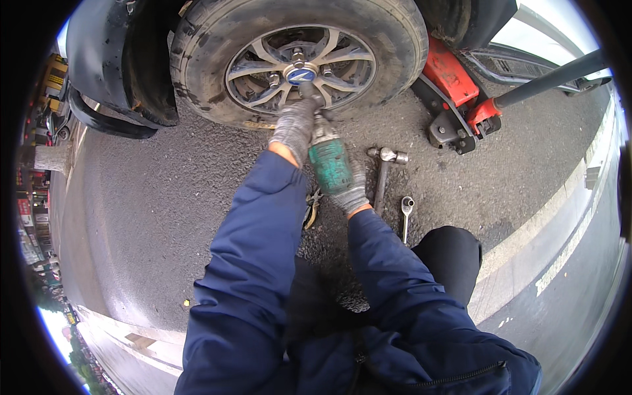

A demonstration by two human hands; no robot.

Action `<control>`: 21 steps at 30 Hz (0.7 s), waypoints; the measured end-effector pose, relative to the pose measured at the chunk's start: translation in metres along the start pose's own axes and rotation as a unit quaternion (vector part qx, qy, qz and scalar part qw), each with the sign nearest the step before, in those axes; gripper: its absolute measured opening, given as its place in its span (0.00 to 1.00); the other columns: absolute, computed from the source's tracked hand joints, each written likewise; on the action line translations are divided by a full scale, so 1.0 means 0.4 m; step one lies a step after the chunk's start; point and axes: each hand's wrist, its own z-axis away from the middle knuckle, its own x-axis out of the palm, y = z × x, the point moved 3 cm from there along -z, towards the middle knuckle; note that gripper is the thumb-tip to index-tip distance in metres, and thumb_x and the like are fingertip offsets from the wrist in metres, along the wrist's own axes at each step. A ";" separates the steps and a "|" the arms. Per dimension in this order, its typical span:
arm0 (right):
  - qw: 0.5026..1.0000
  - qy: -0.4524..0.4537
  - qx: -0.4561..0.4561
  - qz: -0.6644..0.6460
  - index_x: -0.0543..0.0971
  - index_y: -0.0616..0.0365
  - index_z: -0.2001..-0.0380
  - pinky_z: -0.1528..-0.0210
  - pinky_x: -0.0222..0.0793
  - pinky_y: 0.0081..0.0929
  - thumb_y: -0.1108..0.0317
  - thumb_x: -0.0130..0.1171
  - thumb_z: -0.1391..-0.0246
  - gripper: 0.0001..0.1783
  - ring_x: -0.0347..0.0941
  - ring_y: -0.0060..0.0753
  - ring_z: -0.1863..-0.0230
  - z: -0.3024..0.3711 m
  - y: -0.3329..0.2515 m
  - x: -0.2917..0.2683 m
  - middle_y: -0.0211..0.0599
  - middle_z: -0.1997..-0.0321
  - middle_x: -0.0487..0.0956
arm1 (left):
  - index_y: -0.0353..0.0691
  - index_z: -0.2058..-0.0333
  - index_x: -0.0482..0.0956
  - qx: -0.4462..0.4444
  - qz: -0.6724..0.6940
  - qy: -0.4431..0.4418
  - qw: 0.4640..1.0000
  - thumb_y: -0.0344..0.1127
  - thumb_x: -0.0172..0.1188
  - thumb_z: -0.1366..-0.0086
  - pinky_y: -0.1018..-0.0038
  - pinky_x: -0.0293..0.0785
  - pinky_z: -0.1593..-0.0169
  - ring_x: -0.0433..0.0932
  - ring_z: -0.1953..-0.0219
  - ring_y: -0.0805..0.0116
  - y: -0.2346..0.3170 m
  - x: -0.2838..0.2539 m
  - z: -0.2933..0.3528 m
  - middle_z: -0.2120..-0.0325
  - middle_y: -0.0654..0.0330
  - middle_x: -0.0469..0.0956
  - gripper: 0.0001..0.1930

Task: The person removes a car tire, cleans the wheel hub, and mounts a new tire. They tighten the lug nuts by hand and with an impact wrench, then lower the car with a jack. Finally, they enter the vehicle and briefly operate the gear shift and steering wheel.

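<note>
Grey knit-gloved hands [295, 124] [353, 187] grip a rounded green power tool [330, 166].

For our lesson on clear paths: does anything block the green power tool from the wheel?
Nothing visible does: the green power tool points at the wheel, the left hand at its front end.

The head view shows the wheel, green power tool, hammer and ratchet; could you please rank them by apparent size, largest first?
1. Wheel
2. Green power tool
3. Hammer
4. Ratchet
Partly hidden things are ranked by what shows.
</note>
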 end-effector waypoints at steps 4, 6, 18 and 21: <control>0.998 0.004 0.055 -0.013 0.68 0.54 0.45 0.45 0.68 0.43 0.51 0.38 0.38 0.25 0.71 0.45 0.48 -0.032 0.059 0.038 0.45 0.46 0.72 | 0.35 0.65 0.71 -0.003 0.051 0.057 0.997 0.34 0.53 0.37 0.64 0.79 0.75 0.77 0.79 0.60 0.031 -0.071 0.017 0.78 0.53 0.75 0.08; 0.998 0.037 0.051 -0.004 0.69 0.54 0.46 0.46 0.69 0.43 0.52 0.37 0.37 0.24 0.72 0.44 0.49 -0.051 0.089 0.046 0.44 0.47 0.73 | 0.34 0.64 0.71 0.016 0.084 0.048 0.995 0.33 0.54 0.37 0.67 0.76 0.78 0.77 0.78 0.62 0.053 -0.098 0.020 0.78 0.54 0.75 0.07; 0.986 0.040 -0.050 0.153 0.71 0.52 0.48 0.48 0.70 0.42 0.48 0.39 0.37 0.25 0.72 0.43 0.49 -0.094 0.164 0.096 0.41 0.49 0.73 | 0.35 0.64 0.73 0.034 -0.003 0.007 0.999 0.37 0.57 0.38 0.62 0.81 0.74 0.78 0.78 0.58 0.092 -0.164 -0.038 0.75 0.51 0.76 0.10; 0.998 0.050 -0.005 0.035 0.71 0.52 0.48 0.47 0.69 0.42 0.49 0.39 0.37 0.24 0.71 0.42 0.49 -0.115 0.170 0.085 0.41 0.48 0.73 | 0.35 0.64 0.73 0.009 0.031 -0.002 0.999 0.38 0.56 0.37 0.61 0.82 0.73 0.78 0.78 0.58 0.095 -0.169 -0.049 0.75 0.51 0.77 0.11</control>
